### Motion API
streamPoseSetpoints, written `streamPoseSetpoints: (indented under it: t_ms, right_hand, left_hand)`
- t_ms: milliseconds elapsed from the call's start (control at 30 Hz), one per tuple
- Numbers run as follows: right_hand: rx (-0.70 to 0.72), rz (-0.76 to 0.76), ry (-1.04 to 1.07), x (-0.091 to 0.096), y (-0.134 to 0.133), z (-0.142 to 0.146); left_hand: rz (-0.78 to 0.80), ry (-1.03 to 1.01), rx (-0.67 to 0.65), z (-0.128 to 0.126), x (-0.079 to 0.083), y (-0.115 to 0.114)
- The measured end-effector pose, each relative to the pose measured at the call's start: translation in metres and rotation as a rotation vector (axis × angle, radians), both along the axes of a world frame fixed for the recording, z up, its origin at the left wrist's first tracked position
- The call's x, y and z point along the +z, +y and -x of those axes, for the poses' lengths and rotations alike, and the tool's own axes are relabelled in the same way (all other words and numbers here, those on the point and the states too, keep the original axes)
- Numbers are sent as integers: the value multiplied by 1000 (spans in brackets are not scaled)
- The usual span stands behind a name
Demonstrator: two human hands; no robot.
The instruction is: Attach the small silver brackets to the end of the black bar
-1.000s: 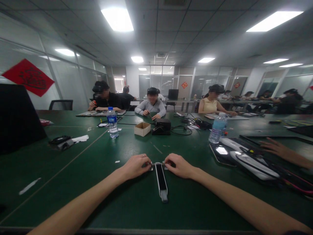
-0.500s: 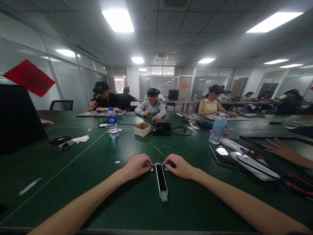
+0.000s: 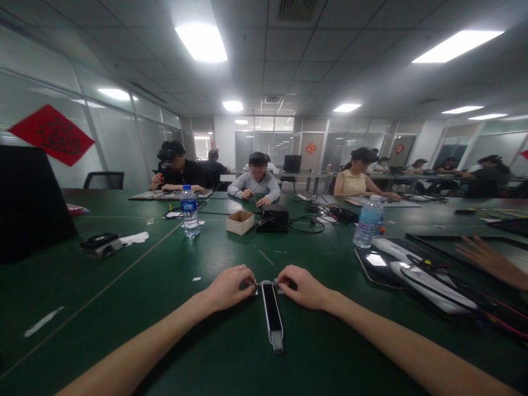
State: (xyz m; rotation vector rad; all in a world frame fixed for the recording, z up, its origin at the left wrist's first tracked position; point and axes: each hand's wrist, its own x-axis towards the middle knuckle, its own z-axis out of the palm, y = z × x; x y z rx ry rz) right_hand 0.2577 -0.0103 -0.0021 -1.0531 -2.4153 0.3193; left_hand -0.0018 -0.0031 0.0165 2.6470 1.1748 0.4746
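A long, narrow black device with a silver frame (image 3: 272, 314) lies flat on the green table (image 3: 173, 275), its length pointing toward me. My left hand (image 3: 229, 287) pinches the left side of its far end with curled fingers. My right hand (image 3: 303, 286) pinches the right side of the same end, fingers closed. Both forearms rest low over the table. What sits between the fingertips is too small to make out.
Two water bottles (image 3: 190, 211) (image 3: 367, 222), a small cardboard box (image 3: 240, 222), a black unit with cables (image 3: 274, 218) and a black laptop lid (image 3: 28, 201) stand further off. White devices and trays (image 3: 416, 275) lie at right, near another person's hand (image 3: 487, 258). Several people sit across the table.
My hands and the device have kept their grip and place; the view has tilted slightly. The other person's hand at right has drawn back a little toward the right.
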Motion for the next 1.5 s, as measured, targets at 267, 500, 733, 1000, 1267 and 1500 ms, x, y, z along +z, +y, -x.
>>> streamPoseSetpoints:
  t_ms: [267,500,733,1000,1267,1500]
  right_hand:
    - [12,-3,6,0,2,-1]
    - [10,-12,12,-3,2,-1]
    - [0,-16,8,-2,2,0]
    - [-4,10,-5,3,-1,0]
    - [5,4,-7,3,-1,-1]
    - [2,-7,-2,3,-1,0]
  left_hand:
    - [-44,19,-21,0,0,-1]
    - [-29,15,-11,0,1,0]
    - [-34,18,17,-1,-2,1]
    - [-75,41,7,2,-7,4]
    - [-170,109,-59,4,-6,3]
    - [-148,126,-10,0,3,-3]
